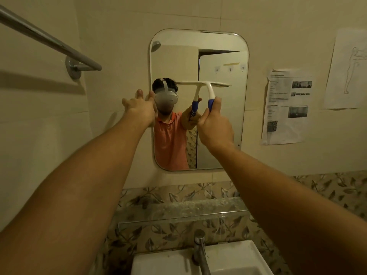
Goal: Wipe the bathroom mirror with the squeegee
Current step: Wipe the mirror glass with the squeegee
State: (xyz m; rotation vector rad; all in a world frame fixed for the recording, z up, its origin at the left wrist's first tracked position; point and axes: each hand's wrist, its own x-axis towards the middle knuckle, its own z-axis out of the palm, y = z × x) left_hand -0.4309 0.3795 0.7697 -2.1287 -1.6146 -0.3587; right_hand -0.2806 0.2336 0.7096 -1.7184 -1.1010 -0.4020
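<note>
Squeegee (pixel 208 86), white with a blue grip, sits high on the bathroom mirror (pixel 222 126), its blade level against the glass around mid-height. My right hand (pixel 215 126) wraps the blue handle, fingers curled tight round it. My left hand (pixel 140 108) rests at the mirror's left edge, fingers spread and holding nothing. Below me are a glass shelf (pixel 178 213), a tap (pixel 200 251) and a white sink (pixel 158 262).
</note>
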